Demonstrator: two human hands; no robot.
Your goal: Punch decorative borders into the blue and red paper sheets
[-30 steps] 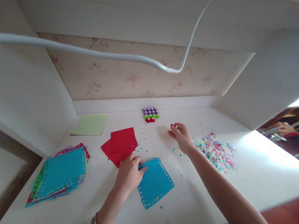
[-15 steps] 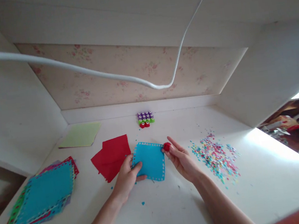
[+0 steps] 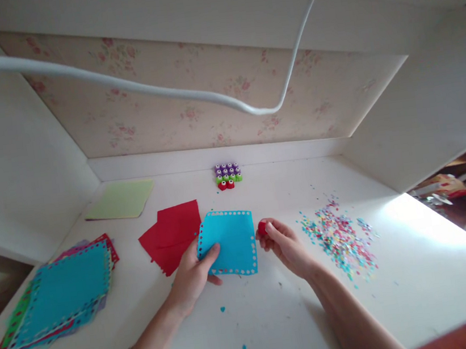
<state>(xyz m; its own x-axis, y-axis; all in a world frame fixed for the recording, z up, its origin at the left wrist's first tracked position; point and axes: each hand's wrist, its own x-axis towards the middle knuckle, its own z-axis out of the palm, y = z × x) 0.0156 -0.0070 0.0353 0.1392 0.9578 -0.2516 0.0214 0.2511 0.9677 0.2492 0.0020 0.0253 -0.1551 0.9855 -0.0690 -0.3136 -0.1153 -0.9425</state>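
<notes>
My left hand (image 3: 194, 274) grips a blue paper square (image 3: 230, 241) by its left side, thumb on top and fingers beneath. Small punched holes run along the edges of the square. In my right hand (image 3: 284, 243) a small red craft punch (image 3: 262, 227) is pinched between thumb and fingers, just off the square's right edge. Red paper sheets (image 3: 176, 233) lie behind my left hand. Toward the back, several purple, green and red craft punches (image 3: 228, 175) stand in rows.
A stack of hole-edged coloured sheets (image 3: 68, 290) lies at the left. Behind it is pale green paper (image 3: 122, 200). Loose confetti (image 3: 341, 234) is heaped at the right, and a white cable (image 3: 162, 90) hangs across the view.
The red punch has come away from the blue square's right edge. The square has turned slightly in my left hand, and my right fingers have curled in. The camera view has shifted a little.
</notes>
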